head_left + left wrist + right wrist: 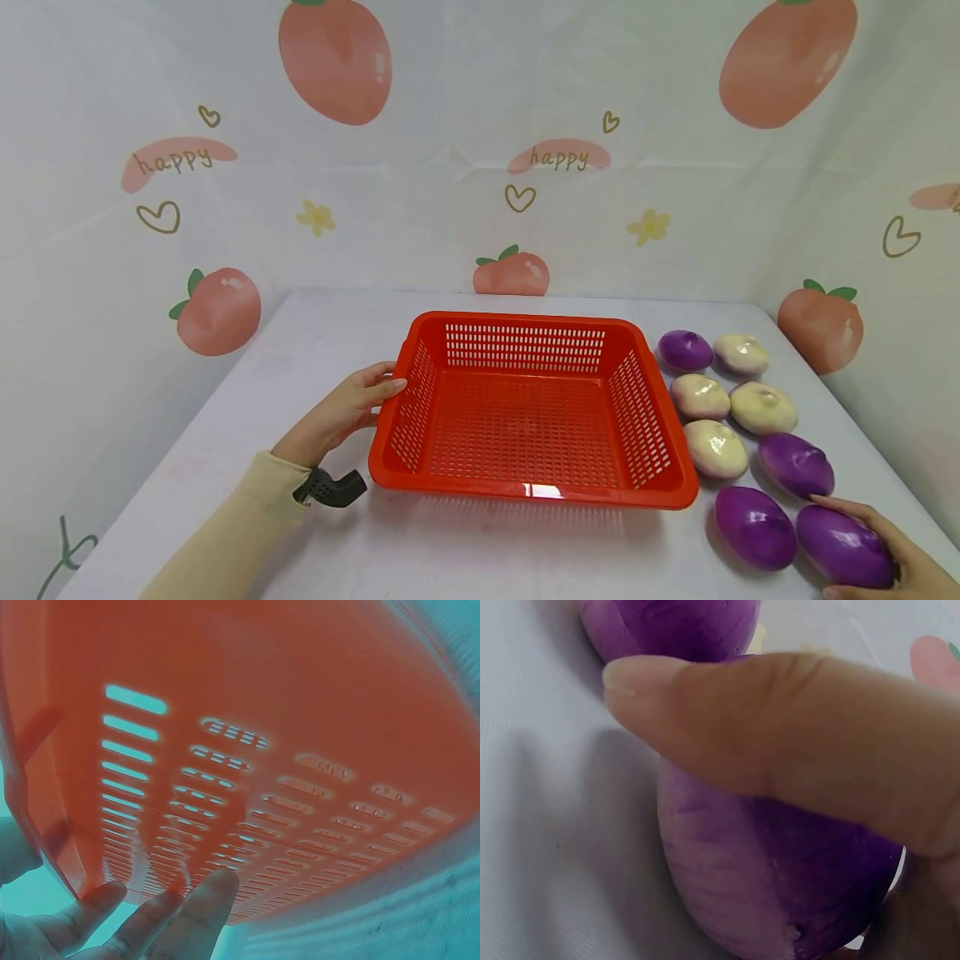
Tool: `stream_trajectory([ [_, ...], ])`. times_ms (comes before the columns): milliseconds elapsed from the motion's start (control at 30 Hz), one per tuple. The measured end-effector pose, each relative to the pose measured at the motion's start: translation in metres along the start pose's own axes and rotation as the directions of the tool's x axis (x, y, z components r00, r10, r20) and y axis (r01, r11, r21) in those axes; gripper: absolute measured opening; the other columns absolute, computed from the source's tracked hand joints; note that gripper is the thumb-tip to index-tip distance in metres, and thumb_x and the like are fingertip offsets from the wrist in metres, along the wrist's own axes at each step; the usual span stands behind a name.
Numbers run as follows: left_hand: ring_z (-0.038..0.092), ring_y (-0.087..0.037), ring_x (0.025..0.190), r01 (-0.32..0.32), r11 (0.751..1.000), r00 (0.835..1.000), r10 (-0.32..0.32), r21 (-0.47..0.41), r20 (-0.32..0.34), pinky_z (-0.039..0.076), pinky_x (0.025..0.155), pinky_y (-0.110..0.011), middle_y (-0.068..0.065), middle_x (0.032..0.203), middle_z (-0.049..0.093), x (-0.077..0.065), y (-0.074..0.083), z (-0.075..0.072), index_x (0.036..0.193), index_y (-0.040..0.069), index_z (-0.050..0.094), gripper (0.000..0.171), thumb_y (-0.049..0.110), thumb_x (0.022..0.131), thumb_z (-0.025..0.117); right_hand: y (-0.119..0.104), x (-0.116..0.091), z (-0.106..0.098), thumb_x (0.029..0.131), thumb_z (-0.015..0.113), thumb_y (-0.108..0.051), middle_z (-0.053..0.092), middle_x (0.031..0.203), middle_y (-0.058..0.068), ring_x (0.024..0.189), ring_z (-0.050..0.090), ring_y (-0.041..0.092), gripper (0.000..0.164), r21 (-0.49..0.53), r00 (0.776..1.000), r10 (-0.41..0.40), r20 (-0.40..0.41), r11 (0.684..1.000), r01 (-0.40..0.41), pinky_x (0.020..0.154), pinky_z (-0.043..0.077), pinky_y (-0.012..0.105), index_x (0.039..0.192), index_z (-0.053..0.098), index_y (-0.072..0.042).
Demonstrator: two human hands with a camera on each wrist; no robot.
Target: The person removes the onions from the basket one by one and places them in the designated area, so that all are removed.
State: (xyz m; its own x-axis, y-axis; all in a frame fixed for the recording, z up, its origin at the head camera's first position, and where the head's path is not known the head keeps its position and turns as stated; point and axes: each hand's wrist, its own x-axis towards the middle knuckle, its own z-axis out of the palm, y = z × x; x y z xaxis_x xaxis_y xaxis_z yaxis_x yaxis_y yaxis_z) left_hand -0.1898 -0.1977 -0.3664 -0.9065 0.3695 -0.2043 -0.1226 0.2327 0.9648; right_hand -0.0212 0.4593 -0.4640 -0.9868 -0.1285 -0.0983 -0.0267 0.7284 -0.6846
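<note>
A red plastic basket [525,492] with slotted walls stands in the middle of the head view with nothing inside. My left hand [341,412] grips its left rim, thumb over the edge. In the left wrist view, the fingers [199,911] lie against the basket's outer wall [247,675]. At the lower right, my right hand [911,558] holds a glossy purple onion-like vegetable [843,546]. The right wrist view shows the thumb [727,720] across this purple vegetable [765,877]; other fingers are partly hidden behind it. Another purple one [753,529] lies just to its left.
Several more lie right of the basket: cream ones [715,448], a purple one [797,465] near my right fingers, and a purple one [686,351] at the back. A white cloth [315,333] covers the table; a fruit-printed curtain [420,208] hangs behind.
</note>
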Motion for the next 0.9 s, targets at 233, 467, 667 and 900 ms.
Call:
stream_trajectory([
  [233, 0.063, -0.021, 0.100, -0.006, 1.000, 1.000, 0.006, 0.004, 0.004, 0.057, 0.085, -0.043, -0.019, 0.126, 0.057, 0.0006, 0.0001, 0.0002, 0.142, 0.001, 0.038, 0.057, 0.032, 0.098, 0.057, -0.0003, 0.0004, 0.0024, 0.078, 0.077, -0.004, 0.024, 0.117, -0.051, 0.095, 0.036, -0.024, 0.092, -0.018, 0.999, -0.043, -0.030, 0.999, 0.043, 0.063, 0.043, 0.013, 0.150, 0.024, -0.026],
  [467, 0.063, -0.021, 0.099, 0.000, 1.000, 1.000, 0.000, -0.001, 0.007, 0.057, 0.086, -0.044, -0.018, 0.125, 0.057, 0.0007, 0.0013, 0.0005, 0.142, 0.001, 0.038, 0.057, 0.032, 0.097, 0.057, -0.0004, 0.0006, 0.0036, 0.077, 0.077, -0.002, 0.024, 0.122, -0.053, 0.097, 0.034, -0.025, 0.092, -0.031, 0.995, -0.080, -0.051, 0.996, 0.079, 0.063, 0.042, 0.012, 0.150, 0.026, -0.024],
  [667, 0.063, -0.021, 0.100, 0.001, 1.000, 1.000, -0.001, -0.004, 0.005, 0.056, 0.086, -0.043, -0.018, 0.125, 0.057, 0.0004, 0.0007, 0.0000, 0.143, 0.002, 0.037, 0.058, 0.032, 0.098, 0.057, -0.0022, -0.0005, 0.0022, 0.078, 0.077, -0.006, 0.021, 0.118, -0.055, 0.095, 0.033, -0.026, 0.091, -0.039, 0.999, -0.032, -0.039, 0.999, 0.030, 0.063, 0.043, 0.013, 0.150, 0.025, -0.027],
  [900, 0.063, -0.022, 0.102, 0.006, 1.000, 1.000, -0.005, 0.004, -0.021, 0.056, 0.087, -0.043, -0.019, 0.129, 0.056, -0.0012, -0.0007, -0.0008, 0.144, 0.003, 0.037, 0.061, 0.035, 0.096, 0.058, -0.0032, 0.0006, 0.0038, 0.077, 0.077, -0.003, 0.025, 0.121, -0.052, 0.099, 0.032, -0.028, 0.089, -0.026, 0.995, -0.061, -0.074, 0.998, 0.059, 0.063, 0.042, 0.012, 0.148, 0.029, -0.025],
])
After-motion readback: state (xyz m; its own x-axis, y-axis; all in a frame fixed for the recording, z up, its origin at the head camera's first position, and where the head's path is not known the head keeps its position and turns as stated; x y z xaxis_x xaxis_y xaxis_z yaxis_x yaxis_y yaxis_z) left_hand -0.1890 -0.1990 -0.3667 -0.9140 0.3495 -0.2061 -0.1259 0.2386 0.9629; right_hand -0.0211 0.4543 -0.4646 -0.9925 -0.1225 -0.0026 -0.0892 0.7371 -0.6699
